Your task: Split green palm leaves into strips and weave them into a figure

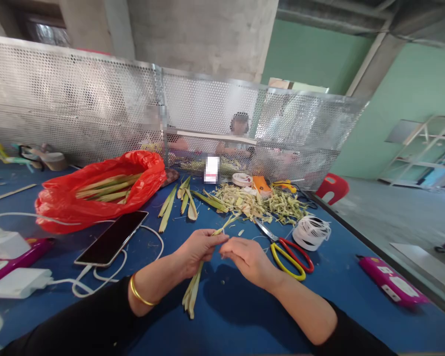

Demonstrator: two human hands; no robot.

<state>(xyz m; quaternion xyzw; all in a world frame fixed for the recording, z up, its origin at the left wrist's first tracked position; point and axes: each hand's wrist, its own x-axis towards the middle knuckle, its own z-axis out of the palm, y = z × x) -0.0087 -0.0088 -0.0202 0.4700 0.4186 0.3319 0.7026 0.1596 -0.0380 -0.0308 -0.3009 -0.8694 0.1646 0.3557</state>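
My left hand point(198, 252) grips a small bundle of pale green leaf strips point(193, 291); their wide ends fan out below it and the narrow ends stick out above the fingers. Close beside it, my right hand point(246, 258) is closed in a pinch near the bundle's upper part. A bit of something white shows between the two hands, too small to name. Scissors point(287, 251) with red and yellow handles lie slightly open just beyond my right hand. A roll of white string point(311, 232) stands to their right. Several loose leaf pieces point(166, 210) lie ahead of my left hand.
A red plastic bag point(96, 212) of leaf stalks sits at the left, behind a phone point(113, 240) with a white cable. Heaped trimmings point(244, 200) lie ahead. A magenta case point(391, 279) is at the right edge. A perforated metal screen point(207, 104) stands behind, with people beyond.
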